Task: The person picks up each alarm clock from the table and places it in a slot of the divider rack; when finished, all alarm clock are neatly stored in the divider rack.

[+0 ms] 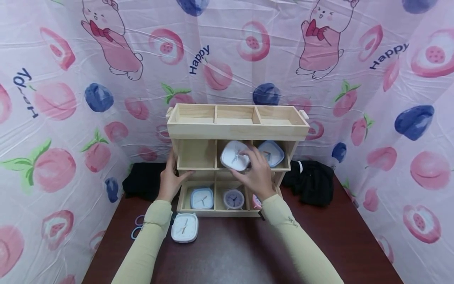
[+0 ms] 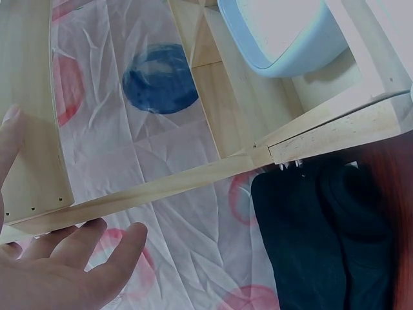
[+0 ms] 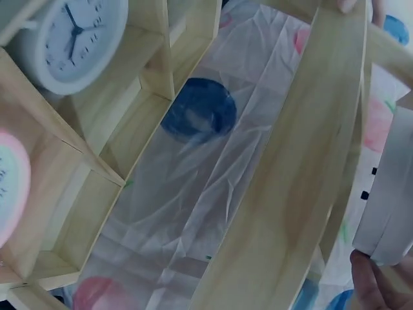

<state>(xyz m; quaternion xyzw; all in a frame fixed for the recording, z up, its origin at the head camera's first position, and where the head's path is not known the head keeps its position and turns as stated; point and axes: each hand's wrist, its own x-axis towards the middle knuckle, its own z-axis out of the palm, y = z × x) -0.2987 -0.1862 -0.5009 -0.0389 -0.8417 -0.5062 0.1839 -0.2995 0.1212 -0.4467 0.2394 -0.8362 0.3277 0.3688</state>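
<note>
My right hand (image 1: 257, 173) pinches a white alarm clock (image 1: 230, 152), tilted in front of the middle compartment of the wooden tiered box's (image 1: 237, 131) second tier. In the right wrist view the clock's side (image 3: 390, 187) shows above the fingertips. My left hand (image 1: 169, 181) holds the left end of that tier, thumb on the panel (image 2: 29, 129) and fingers behind the side bar. A blue-rimmed clock (image 1: 272, 154) leans in the right compartment. Below stand a light blue clock (image 1: 202, 198), a round purple clock (image 1: 233, 199) and a pink clock (image 1: 256, 202), partly hidden by my right wrist.
A white square clock (image 1: 185, 228) lies on the dark red table (image 1: 220, 256) before the box. Scissors handles (image 1: 136, 232) show beside my left sleeve. Black cloth bundles (image 1: 143, 181) flank the box, and a fruit-print curtain (image 1: 227, 51) surrounds the table.
</note>
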